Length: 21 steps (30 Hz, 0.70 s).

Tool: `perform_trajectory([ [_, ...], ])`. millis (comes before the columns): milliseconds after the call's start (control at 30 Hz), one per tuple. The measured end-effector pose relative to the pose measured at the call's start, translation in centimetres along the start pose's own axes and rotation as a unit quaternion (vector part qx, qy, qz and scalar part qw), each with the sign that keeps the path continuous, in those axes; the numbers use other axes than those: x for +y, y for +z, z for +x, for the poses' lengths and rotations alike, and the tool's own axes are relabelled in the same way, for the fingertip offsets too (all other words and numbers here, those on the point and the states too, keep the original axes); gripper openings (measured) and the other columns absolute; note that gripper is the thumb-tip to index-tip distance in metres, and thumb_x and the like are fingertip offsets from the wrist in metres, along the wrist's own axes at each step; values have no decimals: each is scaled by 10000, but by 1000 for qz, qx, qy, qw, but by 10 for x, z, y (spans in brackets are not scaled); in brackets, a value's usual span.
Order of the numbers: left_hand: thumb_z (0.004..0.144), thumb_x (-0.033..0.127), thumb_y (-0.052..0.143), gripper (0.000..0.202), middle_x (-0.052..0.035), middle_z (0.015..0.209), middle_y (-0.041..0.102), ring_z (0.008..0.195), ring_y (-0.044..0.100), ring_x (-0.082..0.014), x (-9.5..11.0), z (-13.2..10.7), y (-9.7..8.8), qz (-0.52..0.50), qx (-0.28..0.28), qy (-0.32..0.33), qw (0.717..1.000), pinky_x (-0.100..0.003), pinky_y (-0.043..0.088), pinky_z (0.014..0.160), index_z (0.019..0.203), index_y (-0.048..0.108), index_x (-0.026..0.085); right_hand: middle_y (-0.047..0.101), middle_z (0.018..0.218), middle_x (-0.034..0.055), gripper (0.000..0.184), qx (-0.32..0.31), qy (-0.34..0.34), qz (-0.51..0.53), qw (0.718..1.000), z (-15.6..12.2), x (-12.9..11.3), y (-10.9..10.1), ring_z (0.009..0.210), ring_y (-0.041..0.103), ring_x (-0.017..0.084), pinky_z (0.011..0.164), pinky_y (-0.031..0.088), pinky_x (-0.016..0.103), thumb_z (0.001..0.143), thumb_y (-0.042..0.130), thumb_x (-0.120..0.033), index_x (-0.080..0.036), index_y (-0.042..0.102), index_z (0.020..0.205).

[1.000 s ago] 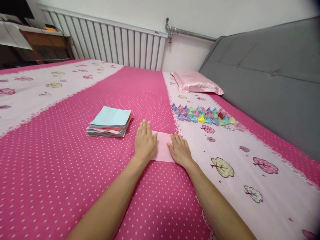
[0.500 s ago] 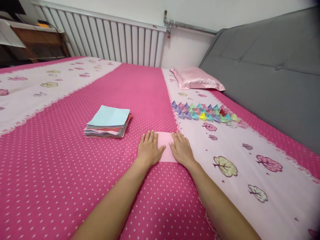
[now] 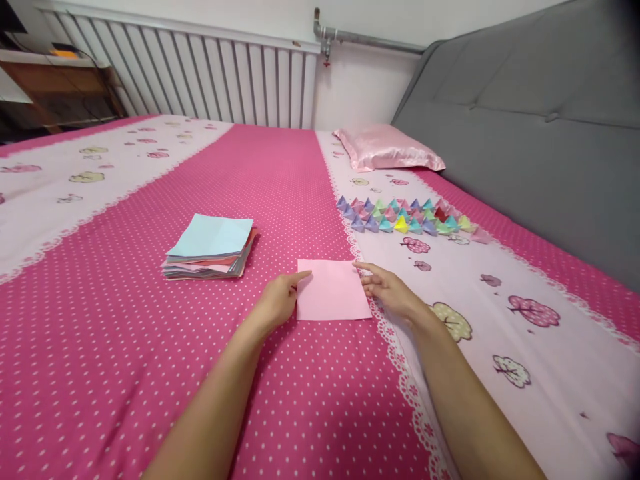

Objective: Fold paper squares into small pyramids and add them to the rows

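Observation:
A square sheet of pink paper lies on the bedspread in front of me, its whole face showing. My left hand is at its left side, the index finger over the edge and the other fingers curled in; it grips that edge. At the opposite side, my right hand has its index fingertip on the upper right corner, with the remaining fingers bent at the right edge. Both thumbs are mostly hidden.
Left of the sheet is a stack of coloured paper, light blue on top. Several small folded paper pieces stand in rows to the right. Behind them lie a pink pillow and a grey headboard. A white radiator lines the wall.
Both hands were lying flat with fingers spread on the pink paper. They have moved outward to its left and right edges, uncovering it, and their fingers have curled. The view has shifted slightly.

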<state>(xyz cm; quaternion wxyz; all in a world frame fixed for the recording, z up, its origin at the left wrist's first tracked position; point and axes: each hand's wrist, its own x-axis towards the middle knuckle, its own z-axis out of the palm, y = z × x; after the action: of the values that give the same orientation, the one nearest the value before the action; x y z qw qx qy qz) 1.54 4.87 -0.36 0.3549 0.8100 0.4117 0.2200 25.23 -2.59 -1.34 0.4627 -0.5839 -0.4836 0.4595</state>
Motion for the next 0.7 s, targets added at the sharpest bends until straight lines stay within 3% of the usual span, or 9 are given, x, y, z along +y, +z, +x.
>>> perform_trajectory([
  [167, 623, 73, 569, 490, -46, 739, 676, 590, 567, -128, 0, 3, -3, -196, -42, -46, 979, -239, 430, 576, 1110, 618, 83, 686, 920, 62, 400, -30, 30, 37, 998, -6, -10, -3, 811, 633, 141, 788, 474, 292, 660, 574, -99, -154, 637, 1052],
  [333, 543, 9, 542, 480, 0, 608, 649, 541, 547, -111, 2, 5, -3, -206, -30, -71, 976, -232, 437, 572, 999, 674, 77, 706, 806, 42, 272, -24, 40, 58, 997, -5, -9, 1, 704, 640, 132, 782, 491, 335, 659, 635, -157, -152, 686, 926],
  [467, 550, 37, 567, 470, -42, 733, 698, 662, 618, -156, -1, 7, 1, -236, -1, -56, 970, -291, 492, 678, 1006, 670, 82, 709, 733, 26, 240, 6, 38, 78, 996, -1, -7, 4, 657, 645, 127, 760, 501, 334, 629, 670, -177, -149, 697, 866],
  [700, 589, 148, 659, 443, -140, 957, 695, 857, 649, -233, -3, 8, 2, -304, 31, -49, 951, -413, 490, 846, 1023, 655, 60, 723, 784, 40, 273, 65, 20, 118, 991, -1, -11, 9, 699, 665, 155, 711, 514, 307, 548, 756, -250, -165, 701, 801],
])
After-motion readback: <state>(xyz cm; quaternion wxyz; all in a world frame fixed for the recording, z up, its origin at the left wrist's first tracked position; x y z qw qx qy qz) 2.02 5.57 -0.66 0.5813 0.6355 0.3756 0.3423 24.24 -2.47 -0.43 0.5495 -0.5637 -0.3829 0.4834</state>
